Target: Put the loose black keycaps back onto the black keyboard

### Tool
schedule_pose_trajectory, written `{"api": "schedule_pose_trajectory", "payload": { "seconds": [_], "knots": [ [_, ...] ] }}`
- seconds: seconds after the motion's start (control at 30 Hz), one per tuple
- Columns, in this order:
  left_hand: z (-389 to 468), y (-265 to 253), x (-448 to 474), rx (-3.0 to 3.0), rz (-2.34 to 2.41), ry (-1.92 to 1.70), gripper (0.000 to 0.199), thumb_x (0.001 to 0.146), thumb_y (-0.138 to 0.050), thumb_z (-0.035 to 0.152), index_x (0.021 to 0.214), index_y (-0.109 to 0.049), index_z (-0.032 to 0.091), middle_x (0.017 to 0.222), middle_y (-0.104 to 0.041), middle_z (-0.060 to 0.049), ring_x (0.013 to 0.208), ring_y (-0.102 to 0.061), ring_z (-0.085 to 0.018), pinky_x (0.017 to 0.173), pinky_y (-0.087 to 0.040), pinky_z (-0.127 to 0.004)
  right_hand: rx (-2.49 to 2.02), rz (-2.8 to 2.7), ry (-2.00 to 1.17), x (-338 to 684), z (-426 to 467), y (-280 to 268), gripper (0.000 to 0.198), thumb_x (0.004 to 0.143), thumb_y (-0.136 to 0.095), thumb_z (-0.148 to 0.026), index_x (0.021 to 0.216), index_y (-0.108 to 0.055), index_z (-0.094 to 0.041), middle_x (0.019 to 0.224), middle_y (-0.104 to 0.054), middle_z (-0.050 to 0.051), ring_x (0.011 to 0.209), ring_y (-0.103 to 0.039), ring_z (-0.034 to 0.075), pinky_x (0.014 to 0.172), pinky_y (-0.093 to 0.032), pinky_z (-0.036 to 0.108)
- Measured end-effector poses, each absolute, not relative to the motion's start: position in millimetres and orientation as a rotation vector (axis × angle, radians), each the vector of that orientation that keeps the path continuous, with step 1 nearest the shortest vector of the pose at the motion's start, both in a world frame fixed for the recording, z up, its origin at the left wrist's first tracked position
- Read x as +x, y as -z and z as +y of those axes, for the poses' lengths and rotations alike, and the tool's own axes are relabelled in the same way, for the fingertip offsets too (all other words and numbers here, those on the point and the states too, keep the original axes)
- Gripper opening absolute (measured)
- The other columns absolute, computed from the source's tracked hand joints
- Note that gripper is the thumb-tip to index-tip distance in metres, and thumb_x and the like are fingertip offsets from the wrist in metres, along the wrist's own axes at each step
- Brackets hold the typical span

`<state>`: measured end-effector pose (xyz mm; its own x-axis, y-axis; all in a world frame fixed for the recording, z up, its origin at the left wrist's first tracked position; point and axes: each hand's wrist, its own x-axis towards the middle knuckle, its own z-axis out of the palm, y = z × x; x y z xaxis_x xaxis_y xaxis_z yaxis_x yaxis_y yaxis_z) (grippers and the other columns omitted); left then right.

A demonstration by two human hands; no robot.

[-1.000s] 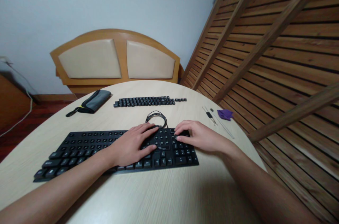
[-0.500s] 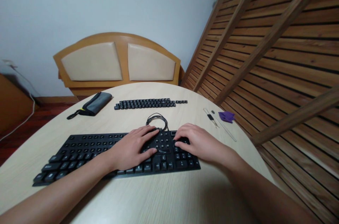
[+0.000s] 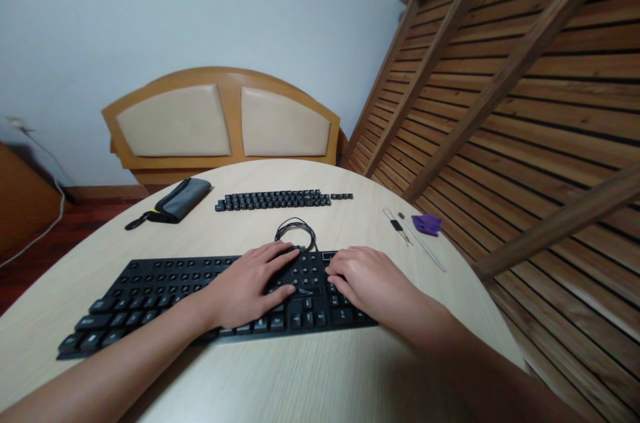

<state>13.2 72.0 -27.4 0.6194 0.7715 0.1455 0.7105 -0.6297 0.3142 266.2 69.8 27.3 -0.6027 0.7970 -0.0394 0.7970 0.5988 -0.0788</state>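
Keyboard (image 3: 170,276) with bare switches in its far rows lies across the near part of the round table (image 3: 320,379), and the left hand (image 3: 245,286) rests over its middle, fingers spread and grasping nothing visible, which seems a good way to keep the board steady. At the number pad (image 3: 343,316), the right hand (image 3: 367,279) bends its fingers close together, but I cannot tell if they pinch a keycap; in my judgement, force should go straight along the switch, without tilting.
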Motion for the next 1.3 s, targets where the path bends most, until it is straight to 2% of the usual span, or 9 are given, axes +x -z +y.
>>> {"api": "schedule_pose_trajectory", "payload": {
  "seconds": [0.37, 0.6, 0.67, 0.73, 0.8, 0.87, 1.1, 1.2, 1.3],
  "knots": [
    [71.5, 26.1, 13.2, 2.61, 1.223, -0.379, 0.06, 0.099, -0.047, 0.054, 0.152, -0.039, 0.026, 0.156, -0.041, -0.009, 0.141, -0.041, -0.03, 0.116, -0.035, -0.051, 1.458, 2.758, 0.163, 264.0, 74.1, -22.9, 0.016, 0.094, -0.059, -0.02, 0.086, -0.074, -0.019, 0.099, -0.074, 0.008, 0.094, -0.068, 0.025, 0.073, -0.047, 0.032],
    [71.9, 26.0, 14.4, 2.62, 1.229, -0.354, 0.061, 0.099, -0.048, 0.052, 0.151, -0.04, 0.023, 0.156, -0.041, -0.012, 0.142, -0.04, -0.03, 0.116, -0.035, -0.051, 1.462, 2.804, -0.012, 253.8, 62.7, -15.6, 0.021, 0.097, -0.052, -0.02, 0.1, -0.073, -0.015, 0.103, -0.073, 0.012, 0.097, -0.067, 0.027, 0.087, -0.051, 0.04],
    [71.6, 26.0, 14.9, 2.616, 1.23, -0.362, 0.06, 0.099, -0.049, 0.051, 0.15, -0.042, 0.022, 0.155, -0.042, -0.012, 0.141, -0.041, -0.03, 0.116, -0.035, -0.05, 1.437, 2.929, 0.076, 251.7, 58.4, -13.5, 0.035, 0.098, -0.055, -0.034, 0.124, -0.065, -0.013, 0.126, -0.067, 0.014, 0.118, -0.06, 0.03, 0.101, -0.046, 0.046],
    [71.1, 26.2, 15.1, 2.608, 1.218, -0.388, 0.058, 0.099, -0.048, 0.05, 0.149, -0.043, 0.021, 0.155, -0.042, -0.012, 0.141, -0.041, -0.029, 0.117, -0.034, -0.049, 1.302, 3.03, 0.268, 251.6, 57.5, -9.5, 0.066, 0.094, -0.057, -0.052, 0.148, -0.045, -0.016, 0.154, -0.045, 0.014, 0.141, -0.039, 0.033, 0.116, -0.031, 0.051],
    [70.6, 25.9, 15.4, 2.595, 1.217, -0.404, 0.058, 0.1, -0.047, 0.05, 0.15, -0.043, 0.021, 0.155, -0.042, -0.012, 0.141, -0.041, -0.029, 0.117, -0.034, -0.048, 1.172, 3.011, 0.47, 253.0, 59.6, -4.8, 0.083, 0.091, -0.053, -0.065, 0.157, -0.027, -0.021, 0.165, -0.021, 0.012, 0.151, -0.018, 0.034, 0.122, -0.016, 0.054],
    [70.3, 24.1, 15.4, 2.581, 1.236, -0.401, 0.059, 0.101, -0.044, 0.051, 0.151, -0.041, 0.02, 0.155, -0.042, -0.012, 0.142, -0.04, -0.029, 0.117, -0.034, -0.048, 1.145, 2.93, 0.605, 255.3, 63.1, -2.1, 0.087, 0.091, -0.048, -0.069, 0.159, -0.021, -0.022, 0.167, -0.013, 0.011, 0.152, -0.011, 0.033, 0.123, -0.009, 0.055],
    [83.1, 3.4, -2.2, 2.548, 1.469, -0.369, 0.059, 0.101, -0.035, 0.057, 0.143, -0.053, 0.019, 0.152, -0.048, -0.009, 0.139, -0.044, -0.028, 0.116, -0.034, -0.044, 1.156, 2.767, 0.776, 274.7, 77.3, -12.8, 0.09, 0.089, -0.051, -0.07, 0.158, -0.025, -0.019, 0.166, -0.017, 0.013, 0.152, -0.01, 0.034, 0.123, -0.008, 0.054],
    [99.8, -3.9, -27.7, 2.486, 1.706, -0.397, 0.06, 0.1, -0.031, 0.061, 0.129, -0.064, 0.019, 0.142, -0.058, -0.009, 0.128, -0.055, -0.028, 0.107, -0.044, -0.04, 1.166, 2.712, 0.812, 292.3, 87.1, -18.6, 0.093, 0.085, -0.057, -0.07, 0.157, -0.029, -0.017, 0.166, -0.018, 0.013, 0.152, -0.011, 0.035, 0.123, -0.008, 0.055],
    [120.5, -3.0, -60.6, 2.454, 1.955, -0.437, 0.052, 0.098, -0.039, 0.057, 0.122, -0.067, 0.019, 0.129, -0.065, -0.009, 0.11, -0.065, -0.029, 0.091, -0.051, -0.037, 1.242, 2.649, 0.835, 312.6, 95.4, -23.7, 0.093, 0.081, -0.065, -0.066, 0.154, -0.035, -0.016, 0.164, -0.024, 0.015, 0.151, -0.016, 0.036, 0.123, -0.013, 0.055]
  ]
}}
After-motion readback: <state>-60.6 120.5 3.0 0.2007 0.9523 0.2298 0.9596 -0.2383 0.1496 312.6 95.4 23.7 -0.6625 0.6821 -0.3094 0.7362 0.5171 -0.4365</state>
